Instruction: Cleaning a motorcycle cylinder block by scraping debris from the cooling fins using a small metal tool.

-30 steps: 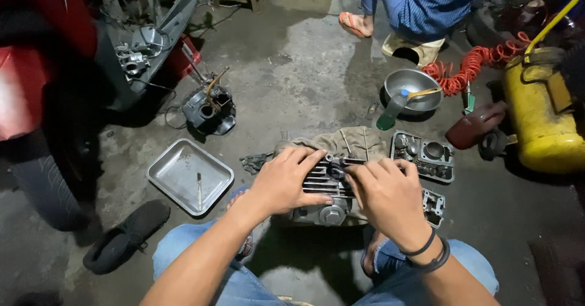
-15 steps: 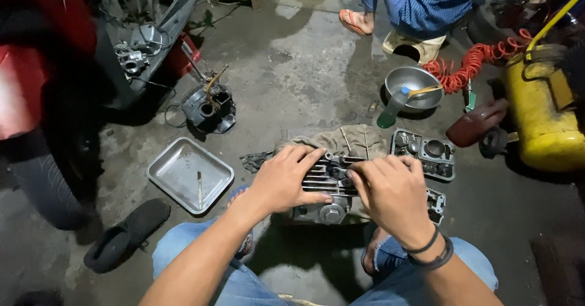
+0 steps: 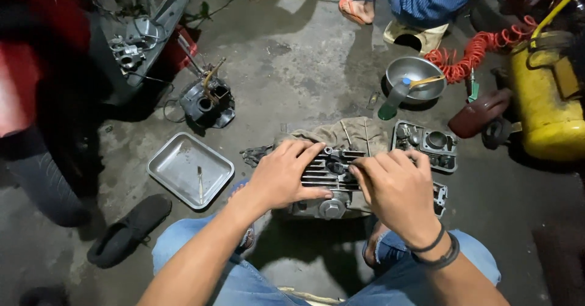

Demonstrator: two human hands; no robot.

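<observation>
A grey finned engine block (image 3: 329, 173) sits on the concrete floor between my knees, resting partly on a dirty rag (image 3: 344, 134). My left hand (image 3: 285, 175) lies over its left side with the fingers wrapped around the fins. My right hand (image 3: 393, 187) covers the right side, fingertips pinched at a small part on top of the block; what they hold is hidden. Black bands circle my right wrist.
A metal tray (image 3: 183, 169) with a thin tool lies at left, a black sandal (image 3: 129, 229) below it. An engine cover (image 3: 426, 144), a steel bowl (image 3: 415, 76), a red coiled hose (image 3: 481, 53), a yellow tank (image 3: 546, 102) stand at right. Another person crouches at the far side (image 3: 420, 4).
My hands stay on the engine block; the fingers shift only slightly. The view has barely moved.
</observation>
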